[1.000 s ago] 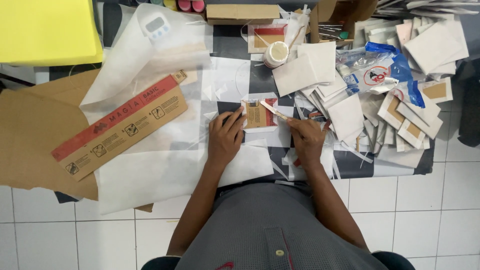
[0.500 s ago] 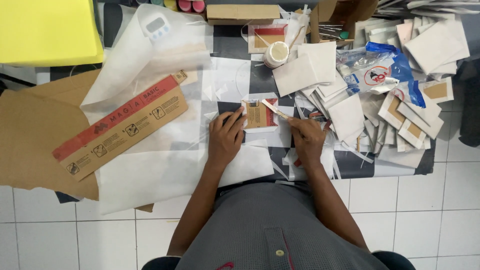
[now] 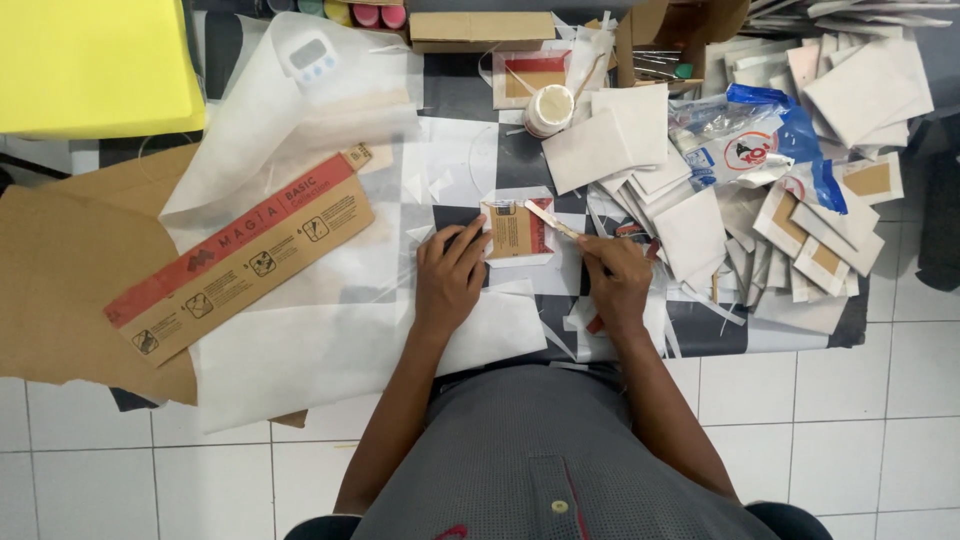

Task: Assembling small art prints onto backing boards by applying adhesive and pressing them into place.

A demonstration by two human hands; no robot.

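Pressing, left hand (image 3: 449, 282): fingers flat on brown card (image 3: 516, 231), at 9 o'clock
Right hand (image 3: 617, 283): gripping wooden stick (image 3: 552, 219), tip on card

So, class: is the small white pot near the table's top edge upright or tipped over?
Upright: the small white pot shows its round top to the overhead camera. Whether it is open or lidded cannot be told.

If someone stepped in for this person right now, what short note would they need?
Left hand: flat on the white sheet, fingertips pressing the left edge of the small cardboard square.
Right hand: holding a flat wooden stick, its tip on the square's right side.
The square lies on a piece of white paper.
Done: a pile of paper-wrapped squares to the right.
Left: this square is not yet wrapped.
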